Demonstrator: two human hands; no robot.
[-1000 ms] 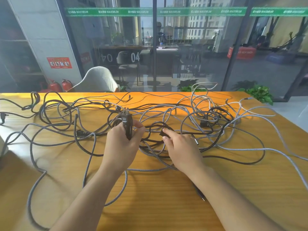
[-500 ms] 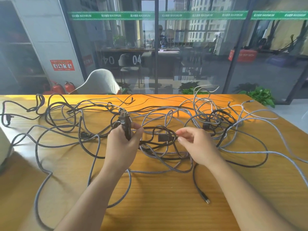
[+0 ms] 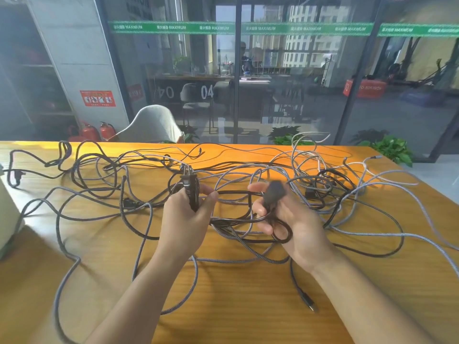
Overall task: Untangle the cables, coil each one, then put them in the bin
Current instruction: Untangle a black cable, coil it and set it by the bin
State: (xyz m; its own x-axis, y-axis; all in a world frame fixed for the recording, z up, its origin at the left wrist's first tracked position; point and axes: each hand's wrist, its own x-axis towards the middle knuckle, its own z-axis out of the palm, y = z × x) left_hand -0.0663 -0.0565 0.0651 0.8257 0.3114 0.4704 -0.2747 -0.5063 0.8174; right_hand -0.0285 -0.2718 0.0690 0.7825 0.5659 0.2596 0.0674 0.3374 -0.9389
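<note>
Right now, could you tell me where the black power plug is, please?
In the head view, the black power plug stands prongs-up in the left hand, left of centre, over the cable tangle.

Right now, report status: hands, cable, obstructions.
Left hand grips black plug. Right hand holds the same black cable's other connector, blurred. Grey braided cables cross it, tangled on table.

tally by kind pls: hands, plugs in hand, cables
hands: 2 (left hand, right hand)
plugs held: 2 (pronged plug, blurred plug)
cables: too tangled to count
total counted: 4
</note>
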